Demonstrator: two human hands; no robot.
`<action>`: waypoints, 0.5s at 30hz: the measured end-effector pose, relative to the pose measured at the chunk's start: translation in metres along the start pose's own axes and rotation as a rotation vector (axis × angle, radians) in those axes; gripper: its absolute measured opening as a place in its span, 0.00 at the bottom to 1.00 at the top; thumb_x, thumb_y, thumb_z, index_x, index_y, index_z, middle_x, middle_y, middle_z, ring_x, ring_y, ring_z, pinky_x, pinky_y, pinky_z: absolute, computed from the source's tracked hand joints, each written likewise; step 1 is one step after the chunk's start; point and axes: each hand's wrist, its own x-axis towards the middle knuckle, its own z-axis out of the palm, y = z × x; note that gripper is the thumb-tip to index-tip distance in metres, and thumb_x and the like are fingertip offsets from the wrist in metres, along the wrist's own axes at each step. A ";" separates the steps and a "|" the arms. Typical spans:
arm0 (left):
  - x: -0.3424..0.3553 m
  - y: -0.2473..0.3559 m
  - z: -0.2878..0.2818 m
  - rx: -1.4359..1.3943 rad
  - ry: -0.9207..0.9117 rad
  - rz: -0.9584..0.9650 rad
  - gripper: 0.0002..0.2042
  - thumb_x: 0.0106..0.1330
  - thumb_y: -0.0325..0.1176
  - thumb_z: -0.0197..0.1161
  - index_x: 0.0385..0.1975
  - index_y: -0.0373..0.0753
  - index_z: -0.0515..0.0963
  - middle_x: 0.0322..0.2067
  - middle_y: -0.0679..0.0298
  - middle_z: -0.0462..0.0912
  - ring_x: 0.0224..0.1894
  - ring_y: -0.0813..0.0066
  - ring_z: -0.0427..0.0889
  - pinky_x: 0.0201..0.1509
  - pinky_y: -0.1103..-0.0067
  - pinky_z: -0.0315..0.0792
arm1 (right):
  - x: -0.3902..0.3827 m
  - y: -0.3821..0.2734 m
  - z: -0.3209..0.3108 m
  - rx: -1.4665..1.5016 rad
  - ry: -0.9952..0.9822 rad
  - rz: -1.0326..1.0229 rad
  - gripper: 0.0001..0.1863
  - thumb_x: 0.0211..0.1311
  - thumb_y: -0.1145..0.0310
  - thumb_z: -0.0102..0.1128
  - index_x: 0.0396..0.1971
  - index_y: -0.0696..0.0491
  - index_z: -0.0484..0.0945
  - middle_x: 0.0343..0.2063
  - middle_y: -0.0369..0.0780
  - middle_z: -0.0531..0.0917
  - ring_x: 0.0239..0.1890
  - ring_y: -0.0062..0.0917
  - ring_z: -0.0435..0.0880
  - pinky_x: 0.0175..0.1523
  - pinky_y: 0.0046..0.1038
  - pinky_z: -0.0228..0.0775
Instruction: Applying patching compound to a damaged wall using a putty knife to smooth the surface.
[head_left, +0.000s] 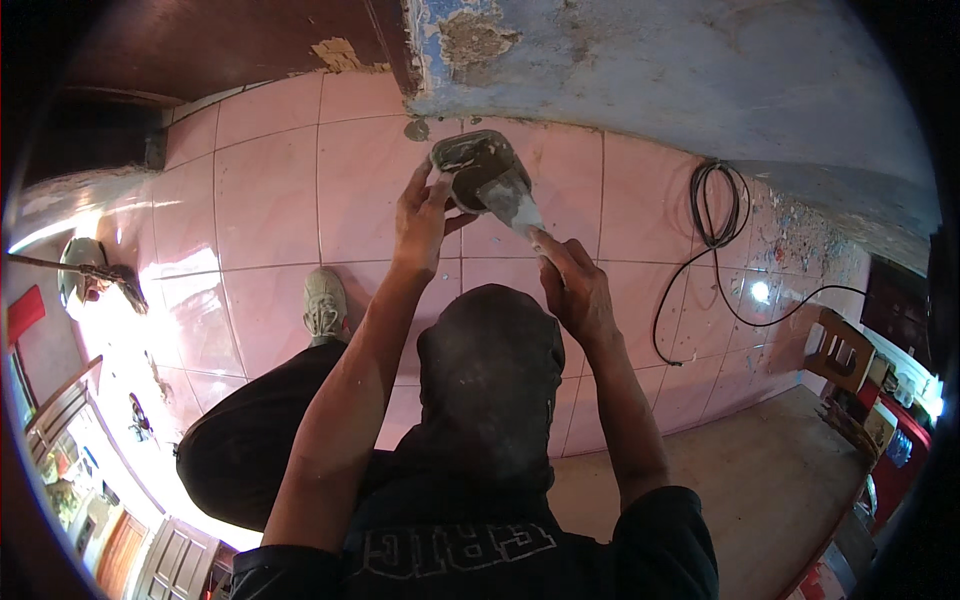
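My left hand (425, 220) grips a small rounded tub (438, 160) by its side, above the pink tiles near the wall's foot. Dark grey paste (485, 155) lies inside it and smears its rim. In my right hand (580, 290) is a putty knife (510, 200), its wide blade reaching into the tub and coated with paste. My fingers hide most of the knife's handle. A grey blob of paste (417, 130) sits on the floor just beyond the tub, by the wall corner.
A blue wall (640, 75) with peeling paint stands ahead, beside a brown door panel (240, 40). Coiled black cable (715, 210) lies on the tiles at right. Farther right is a wooden chair (840, 350). My shoe (325, 305) rests at left.
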 end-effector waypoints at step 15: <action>0.028 0.002 -0.036 0.011 -0.018 0.169 0.23 0.78 0.37 0.54 0.69 0.35 0.67 0.57 0.54 0.80 0.56 0.60 0.84 0.56 0.61 0.85 | -0.087 0.034 -0.053 -0.102 -0.049 0.212 0.20 0.68 0.75 0.59 0.59 0.54 0.76 0.30 0.47 0.83 0.26 0.37 0.85 0.32 0.38 0.78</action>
